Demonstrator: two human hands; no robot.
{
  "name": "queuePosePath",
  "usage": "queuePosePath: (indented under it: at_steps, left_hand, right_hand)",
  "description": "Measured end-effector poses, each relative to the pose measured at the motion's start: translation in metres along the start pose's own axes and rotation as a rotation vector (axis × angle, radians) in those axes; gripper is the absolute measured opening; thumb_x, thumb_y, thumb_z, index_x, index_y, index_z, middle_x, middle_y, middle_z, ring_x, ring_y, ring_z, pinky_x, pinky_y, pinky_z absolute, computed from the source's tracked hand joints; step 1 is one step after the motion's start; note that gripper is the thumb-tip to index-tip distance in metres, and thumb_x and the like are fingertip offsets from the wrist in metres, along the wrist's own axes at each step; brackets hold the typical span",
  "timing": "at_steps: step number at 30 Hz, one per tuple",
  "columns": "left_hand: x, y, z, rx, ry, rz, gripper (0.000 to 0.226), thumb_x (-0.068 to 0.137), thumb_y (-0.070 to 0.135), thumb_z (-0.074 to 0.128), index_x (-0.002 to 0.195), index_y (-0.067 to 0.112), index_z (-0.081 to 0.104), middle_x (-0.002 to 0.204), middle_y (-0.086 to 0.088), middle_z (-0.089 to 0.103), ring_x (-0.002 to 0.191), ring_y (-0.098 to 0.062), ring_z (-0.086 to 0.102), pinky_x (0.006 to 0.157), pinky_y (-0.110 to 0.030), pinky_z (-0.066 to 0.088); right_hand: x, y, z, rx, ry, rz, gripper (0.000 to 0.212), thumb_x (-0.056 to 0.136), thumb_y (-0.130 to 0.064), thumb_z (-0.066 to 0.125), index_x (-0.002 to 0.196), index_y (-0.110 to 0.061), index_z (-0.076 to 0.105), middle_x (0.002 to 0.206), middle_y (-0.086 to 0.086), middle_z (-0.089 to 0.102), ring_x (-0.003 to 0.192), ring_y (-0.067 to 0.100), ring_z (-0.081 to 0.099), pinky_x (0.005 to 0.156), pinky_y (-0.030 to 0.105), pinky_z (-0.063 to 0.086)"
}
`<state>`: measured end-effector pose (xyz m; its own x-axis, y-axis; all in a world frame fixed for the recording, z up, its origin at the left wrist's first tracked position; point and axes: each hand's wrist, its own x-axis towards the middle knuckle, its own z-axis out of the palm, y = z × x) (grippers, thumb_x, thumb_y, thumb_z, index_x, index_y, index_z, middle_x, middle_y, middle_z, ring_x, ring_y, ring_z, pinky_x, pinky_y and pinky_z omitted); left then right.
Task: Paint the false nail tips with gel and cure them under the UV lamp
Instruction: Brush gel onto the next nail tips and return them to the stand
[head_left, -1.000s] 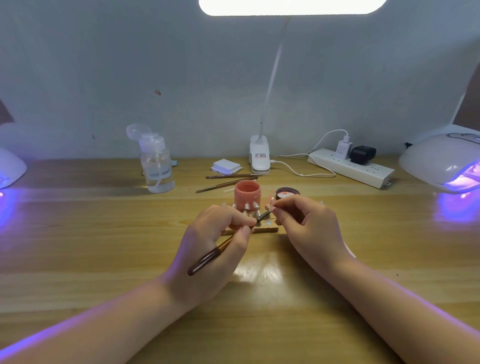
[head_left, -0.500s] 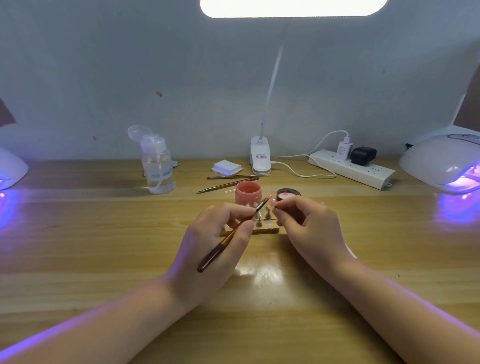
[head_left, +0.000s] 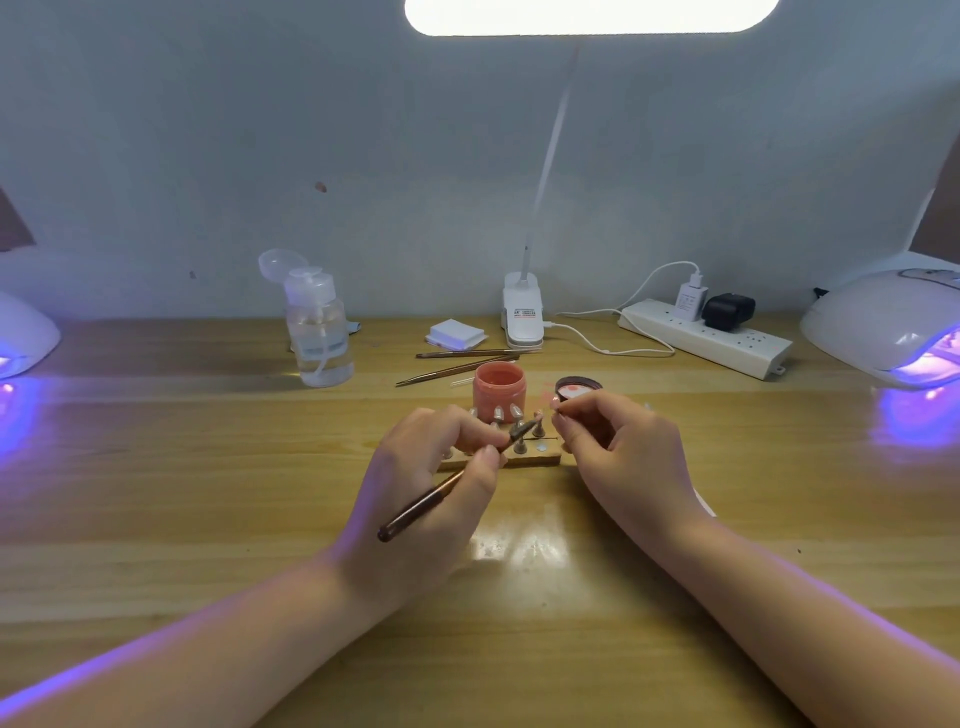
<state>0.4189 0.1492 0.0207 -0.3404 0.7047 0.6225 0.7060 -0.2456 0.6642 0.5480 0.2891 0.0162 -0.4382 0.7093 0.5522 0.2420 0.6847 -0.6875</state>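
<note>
Your left hand (head_left: 431, 483) grips a brown brush (head_left: 447, 486), its tip over the wooden holder (head_left: 545, 457) at the centre of the tabletop (head_left: 208, 493). Your right hand (head_left: 618, 447) pinches a small item, too small to identify, just above the holder's right end. Nail tips (head_left: 506, 413) stand on the holder's pegs. The pink gel jar (head_left: 497, 387) sits just behind, its lid (head_left: 577, 385) beside it. One UV lamp (head_left: 883, 327) glows violet at far right.
</note>
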Motion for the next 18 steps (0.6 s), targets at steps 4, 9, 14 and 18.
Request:
queuePosePath:
  at_steps: [4,9,14,18]
  left_hand:
    - [0.003,-0.005,0.0,-0.179,0.113,-0.146,0.014,0.087,0.036,0.054,0.095,0.03,0.064,0.09,0.009,0.07,0.09,-0.008,0.063,0.076,-0.018,0.048]
    - [0.009,-0.01,0.001,-0.371,0.2,-0.284,0.011,0.089,0.03,0.056,0.095,0.026,0.065,0.09,0.002,0.072,0.083,-0.01,0.065,0.067,-0.012,0.049]
    - [0.01,-0.014,0.001,-0.414,0.151,-0.353,0.007,0.095,0.026,0.059,0.099,0.024,0.065,0.095,-0.002,0.072,0.092,-0.022,0.065,0.072,-0.019,0.053]
    - [0.01,-0.011,0.0,-0.383,0.152,-0.329,0.021,0.084,0.037,0.056,0.1,0.026,0.065,0.094,0.001,0.072,0.085,-0.012,0.064,0.067,-0.013,0.048]
  right_hand:
    - [0.0,0.002,0.002,0.044,0.045,0.074,0.006,0.086,-0.012,0.068,0.084,-0.017,0.072,0.068,-0.012,0.063,0.062,0.0,0.056,0.065,0.018,0.044]
    - [0.003,0.003,0.002,0.045,-0.021,0.13,0.005,0.083,-0.016,0.07,0.082,-0.02,0.073,0.066,-0.009,0.065,0.06,0.002,0.055,0.062,0.022,0.044]
    - [0.006,0.007,0.003,-0.049,-0.129,0.139,0.005,0.083,-0.025,0.072,0.086,-0.025,0.077,0.074,-0.012,0.065,0.064,-0.003,0.052,0.06,0.019,0.037]
    - [0.009,0.007,0.003,-0.174,-0.187,0.143,0.012,0.083,-0.033,0.072,0.092,-0.029,0.078,0.077,-0.005,0.063,0.077,0.011,0.055,0.072,0.033,0.046]
